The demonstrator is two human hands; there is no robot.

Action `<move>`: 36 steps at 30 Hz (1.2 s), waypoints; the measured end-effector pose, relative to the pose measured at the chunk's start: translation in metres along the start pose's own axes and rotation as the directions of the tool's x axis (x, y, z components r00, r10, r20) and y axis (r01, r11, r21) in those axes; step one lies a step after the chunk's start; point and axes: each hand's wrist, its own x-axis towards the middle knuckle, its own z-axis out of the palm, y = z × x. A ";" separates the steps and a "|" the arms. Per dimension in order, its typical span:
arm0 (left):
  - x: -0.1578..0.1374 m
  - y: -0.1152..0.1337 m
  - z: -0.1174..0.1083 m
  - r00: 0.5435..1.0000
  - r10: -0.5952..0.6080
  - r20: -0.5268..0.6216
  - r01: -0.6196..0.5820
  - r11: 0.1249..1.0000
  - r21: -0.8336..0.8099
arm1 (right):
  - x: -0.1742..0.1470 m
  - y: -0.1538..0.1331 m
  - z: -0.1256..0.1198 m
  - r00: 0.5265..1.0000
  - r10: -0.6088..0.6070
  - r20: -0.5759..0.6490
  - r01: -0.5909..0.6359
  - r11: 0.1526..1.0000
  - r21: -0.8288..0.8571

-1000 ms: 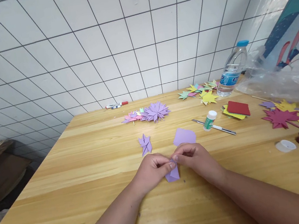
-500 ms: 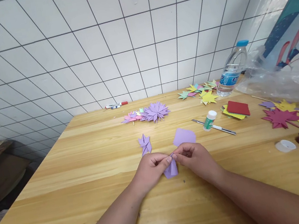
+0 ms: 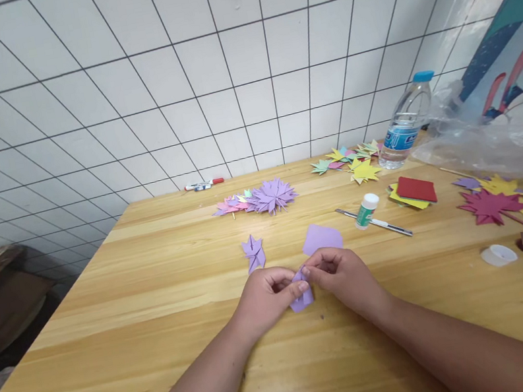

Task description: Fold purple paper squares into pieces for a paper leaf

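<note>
Between my two hands is a small piece of folded purple paper. My left hand pinches it from the left, the thumb lying across its front. Thumb and fingers of my right hand grip its upper right edge. Part of the fold is hidden behind the fingers. Just beyond my left hand lies a folded purple paper leaf shape. A loose purple sheet rests on the table past my right hand, partly covered by it.
A glue stick stands by a craft knife. Farther back are a purple paper flower, yellow paper leaves and a water bottle. Right of these lie stacked paper squares, a magenta leaf and a white cap.
My left thumb has shifted down and right onto the front of the folded paper. The paper has turned slightly; my right hand keeps its pinch at almost the same spot.
</note>
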 end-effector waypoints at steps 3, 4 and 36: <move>0.000 -0.001 0.001 1.000 -0.014 -0.027 0.015 0.999 0.049 | 0.000 0.002 0.001 1.000 -0.017 -0.014 0.017 1.000 0.002; 0.000 0.000 0.001 0.999 -0.016 -0.030 0.018 0.998 0.056 | 0.000 0.002 0.001 1.000 -0.026 -0.016 0.026 1.000 0.006; 0.000 -0.001 -0.007 0.992 0.006 0.126 -0.012 0.999 0.044 | -0.001 -0.002 -0.005 0.995 -0.074 0.070 0.062 0.985 0.161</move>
